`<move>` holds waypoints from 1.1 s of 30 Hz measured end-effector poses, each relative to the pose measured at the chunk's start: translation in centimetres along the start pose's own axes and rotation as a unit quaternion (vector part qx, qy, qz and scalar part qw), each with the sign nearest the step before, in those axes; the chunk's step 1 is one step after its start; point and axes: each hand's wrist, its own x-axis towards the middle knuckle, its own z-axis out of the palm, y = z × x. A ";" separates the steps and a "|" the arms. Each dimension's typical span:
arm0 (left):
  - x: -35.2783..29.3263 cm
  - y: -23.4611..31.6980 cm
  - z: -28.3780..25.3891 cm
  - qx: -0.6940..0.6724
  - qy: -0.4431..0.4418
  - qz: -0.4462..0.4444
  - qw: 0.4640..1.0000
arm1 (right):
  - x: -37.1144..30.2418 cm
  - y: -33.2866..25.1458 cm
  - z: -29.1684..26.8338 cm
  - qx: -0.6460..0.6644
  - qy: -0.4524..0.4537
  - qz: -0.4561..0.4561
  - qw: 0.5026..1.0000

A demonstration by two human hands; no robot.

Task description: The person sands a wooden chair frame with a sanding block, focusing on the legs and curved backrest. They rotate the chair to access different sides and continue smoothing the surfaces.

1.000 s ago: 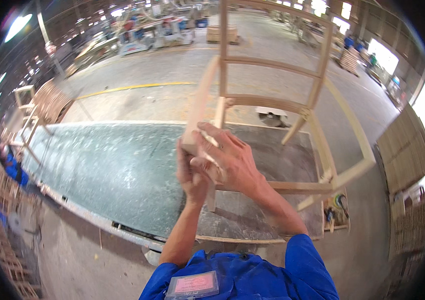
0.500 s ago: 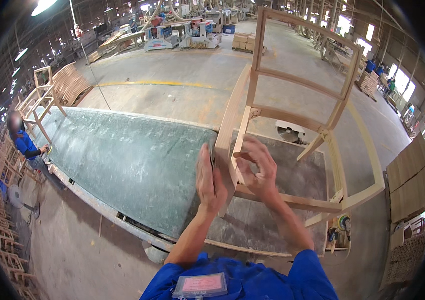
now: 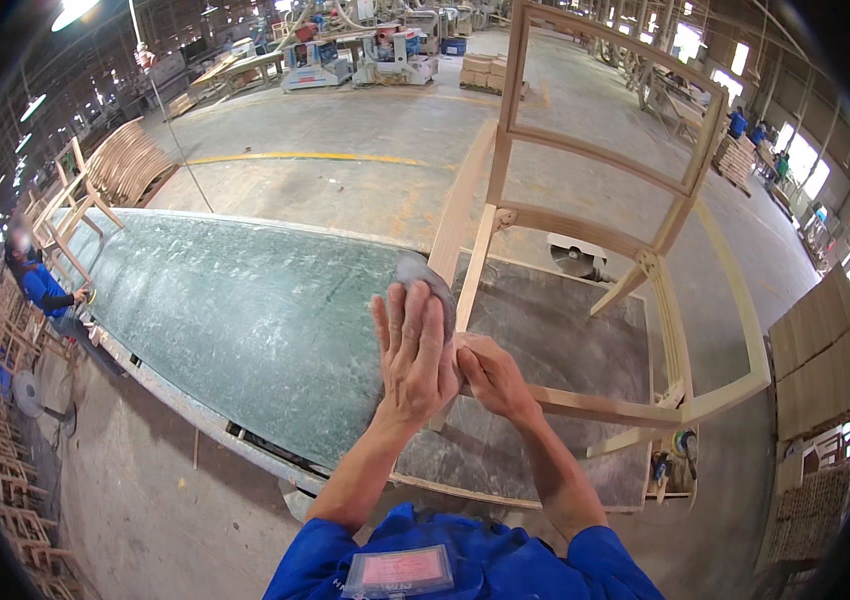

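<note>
Left hand (image 3: 413, 350) lies flat, fingers spread, pressing a grey sanding pad (image 3: 427, 277) onto a leg of the wooden chair frame (image 3: 600, 225). Right hand (image 3: 493, 375) grips the frame's lower rail. Frame sits tipped on the table (image 3: 245, 320), w/ green top.

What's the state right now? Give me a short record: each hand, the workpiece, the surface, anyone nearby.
left hand: flat, pressing a grey sanding pad against a rail of the chair frame
right hand: gripping the lower rail of the frame beside the left hand
workpiece: unfinished wooden chair frame, lying tipped on the bench
surface: long green-topped workbench, dusty
nearby: a person in blue at the bench's far left end
</note>
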 end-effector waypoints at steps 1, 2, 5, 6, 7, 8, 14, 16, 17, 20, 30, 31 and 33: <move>0.7 0.0 0.7 -0.023 0.033 -0.018 0.999 | 0.1 0.0 0.1 0.003 -0.007 0.002 1.000; 1.4 -0.1 1.3 -0.046 0.065 -0.036 0.996 | 0.2 0.0 0.1 0.007 -0.014 0.004 1.000; 0.3 0.6 2.7 -0.198 0.106 -0.142 0.964 | 0.3 0.1 -0.2 0.004 -0.023 0.016 1.000; -0.6 1.4 3.1 -0.266 0.115 -0.184 0.939 | 0.3 0.2 -0.3 0.002 -0.020 0.020 1.000; -2.1 2.3 3.4 -0.271 0.107 -0.248 0.924 | 0.2 0.2 -0.2 0.001 -0.005 0.022 1.000; -3.9 2.5 3.6 -0.314 0.095 -0.290 0.899 | 0.3 -0.1 0.0 0.003 0.007 0.020 1.000; 1.6 2.7 0.3 -0.396 0.051 -0.287 0.871 | -0.1 0.6 0.6 0.033 0.000 0.076 0.997; 1.5 2.1 0.8 -0.217 0.084 -0.199 0.952 | -0.1 1.2 1.2 0.072 -0.012 0.089 0.993; 1.1 2.0 1.4 -0.127 0.096 -0.160 0.974 | -0.4 2.3 1.3 0.091 -0.015 0.087 0.992; -8.5 2.9 4.7 -0.100 0.052 -0.211 0.971 | -0.1 2.7 0.5 0.286 -0.074 0.149 0.944; -5.6 2.7 4.1 -0.170 0.104 -0.279 0.939 | 0.6 0.0 0.6 0.343 -0.045 0.234 0.909; -9.5 2.8 4.6 -0.175 0.073 -0.321 0.928 | 0.6 -0.1 0.9 0.339 -0.032 0.228 0.912; -10.5 2.3 4.6 -0.264 0.064 -0.346 0.898 | 0.4 0.0 1.3 0.336 -0.002 0.208 0.919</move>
